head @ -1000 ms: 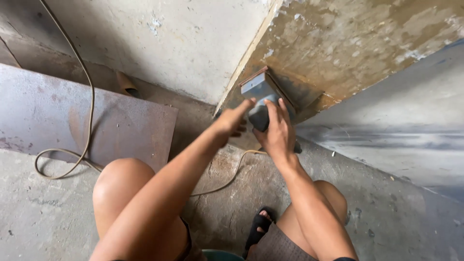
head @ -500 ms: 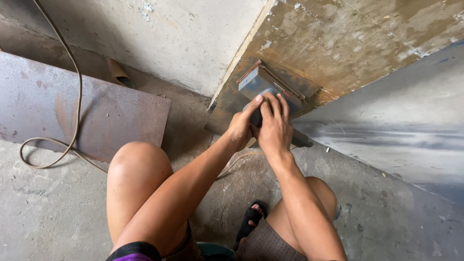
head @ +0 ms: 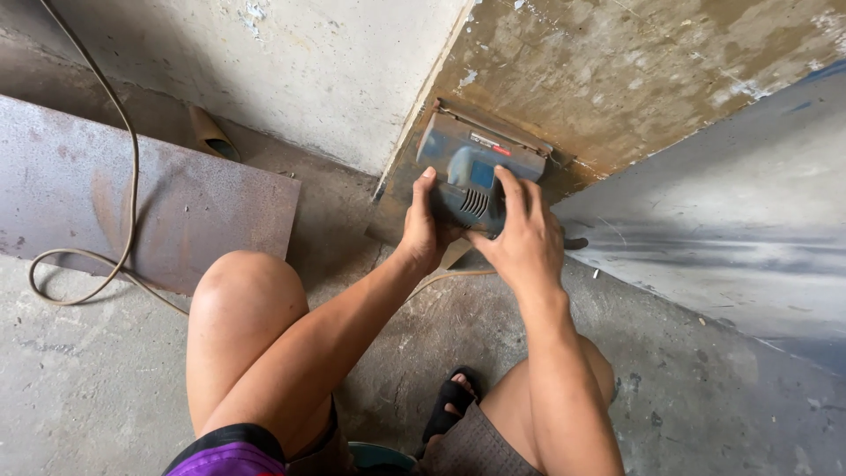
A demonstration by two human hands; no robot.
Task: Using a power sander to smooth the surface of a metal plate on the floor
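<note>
Blue-grey plastic under the fingers: both hands are closed on a sander [head: 476, 172] pressed against a rusty metal panel [head: 617, 79] at the far middle of the scene. The left hand [head: 423, 231] wraps the sander's near left side, thumb up along the housing, fingers curled under and mostly hidden. The right hand [head: 522, 238] lies over the vented top, fingers spread a little and pressed flat on the body. The sander's long axis runs left to right, tilted slightly down to the right; its flat base faces the panel, away from the person. To the right the panel turns to bare grey, scuffed metal. Left of the panel stands a pale plaster wall [head: 291, 70]. The floor [head: 79, 379] is rough concrete, dusty. A rusty steel sheet [head: 176, 203] lies flat on it at far left, with a cord [head: 123, 185] looping across it. No containers show. The person squats, bare knees near, a black sandal [head: 449, 407] between them.
</note>
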